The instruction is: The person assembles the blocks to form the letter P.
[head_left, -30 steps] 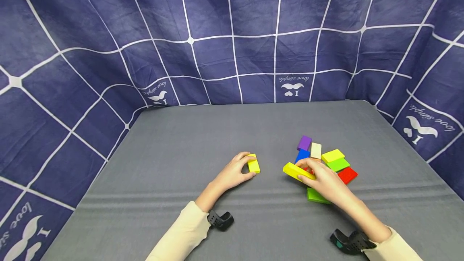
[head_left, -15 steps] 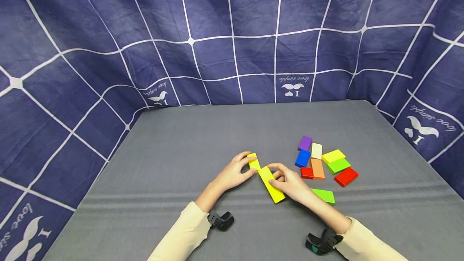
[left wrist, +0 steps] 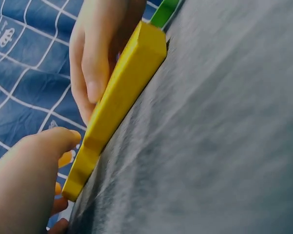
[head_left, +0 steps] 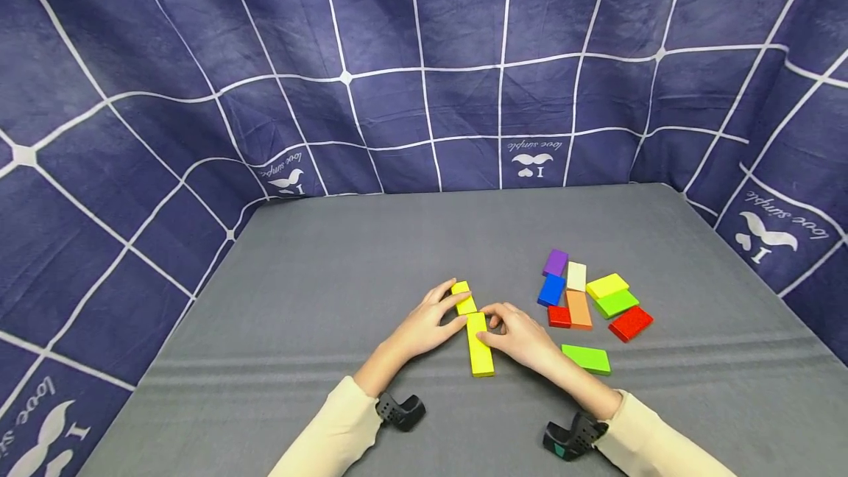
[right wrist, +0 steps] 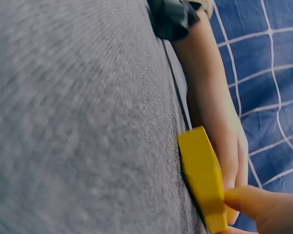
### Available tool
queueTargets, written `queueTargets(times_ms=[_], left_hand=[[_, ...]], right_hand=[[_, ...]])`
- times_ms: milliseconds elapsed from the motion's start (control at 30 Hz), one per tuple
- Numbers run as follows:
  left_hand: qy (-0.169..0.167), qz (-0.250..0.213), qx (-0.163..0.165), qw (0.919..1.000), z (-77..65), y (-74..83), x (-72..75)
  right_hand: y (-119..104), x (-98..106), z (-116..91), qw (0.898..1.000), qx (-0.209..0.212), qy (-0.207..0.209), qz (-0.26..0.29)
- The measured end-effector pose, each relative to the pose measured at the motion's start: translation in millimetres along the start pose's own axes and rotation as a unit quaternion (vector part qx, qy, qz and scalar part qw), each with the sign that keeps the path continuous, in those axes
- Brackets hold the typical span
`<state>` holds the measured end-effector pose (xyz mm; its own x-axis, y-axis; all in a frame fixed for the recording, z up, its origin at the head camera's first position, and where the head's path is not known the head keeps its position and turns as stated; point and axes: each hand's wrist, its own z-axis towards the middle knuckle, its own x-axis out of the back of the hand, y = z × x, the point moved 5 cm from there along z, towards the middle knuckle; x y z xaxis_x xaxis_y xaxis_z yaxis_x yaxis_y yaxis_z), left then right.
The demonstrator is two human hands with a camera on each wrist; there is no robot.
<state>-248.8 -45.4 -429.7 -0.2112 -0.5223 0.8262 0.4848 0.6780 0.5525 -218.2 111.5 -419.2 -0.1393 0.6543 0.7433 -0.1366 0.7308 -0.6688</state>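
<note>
Two yellow blocks lie end to end on the grey surface in the head view. My left hand [head_left: 424, 326] holds the shorter yellow block [head_left: 467, 305], its fingers over the far part and the thumb by the near end. From the right, my right hand [head_left: 523, 338] grips the longer yellow block [head_left: 481, 358], which points back toward me. In the left wrist view the longer block [left wrist: 124, 90] lies flat and lines up with the shorter one. The right wrist view has the longer block [right wrist: 201, 168] beside my right thumb, with the left hand [right wrist: 219, 112] behind it.
On the right are purple [head_left: 555, 263], blue [head_left: 551, 290], cream [head_left: 576, 277], orange [head_left: 578, 311] and small red [head_left: 559, 317] blocks. Beyond them lie yellow [head_left: 606, 286], green [head_left: 617, 304] and red [head_left: 631, 324] ones. Another green block [head_left: 589, 360] lies near my right forearm.
My right hand has carried the longer yellow block left from the pile, lowered it and turned it in line with the shorter one. The left hand has stayed almost in place.
</note>
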Motion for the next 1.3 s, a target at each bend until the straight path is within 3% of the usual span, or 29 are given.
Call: queueTargets(times_ms=[367,467,700,1033,1167,1300], left_hand=[[-0.050,-0.011,0.017,0.9986,-29.9,4.2,-4.7],[-0.063,-0.002,0.017,0.9979,-33.3,6.4,-5.4],[-0.086,0.012,0.009,0.9962,-32.0,11.9,-8.0],[-0.123,-0.002,0.005,0.9923,-26.1,13.3,-5.3],[-0.113,-0.004,-0.005,0.9935,-26.0,10.0,-5.7],[-0.100,0.027,-0.023,0.9944,-25.0,8.1,-5.6]], right_hand=[[4,-5,6,0.995,0.078,0.049,-0.045],[5,-9,6,0.993,0.103,0.040,-0.039],[6,-15,7,0.990,0.135,-0.020,-0.044],[4,-10,9,0.985,0.161,0.015,-0.060],[4,-8,8,0.985,0.162,0.022,-0.063],[8,-7,7,0.985,0.165,-0.003,-0.058]])
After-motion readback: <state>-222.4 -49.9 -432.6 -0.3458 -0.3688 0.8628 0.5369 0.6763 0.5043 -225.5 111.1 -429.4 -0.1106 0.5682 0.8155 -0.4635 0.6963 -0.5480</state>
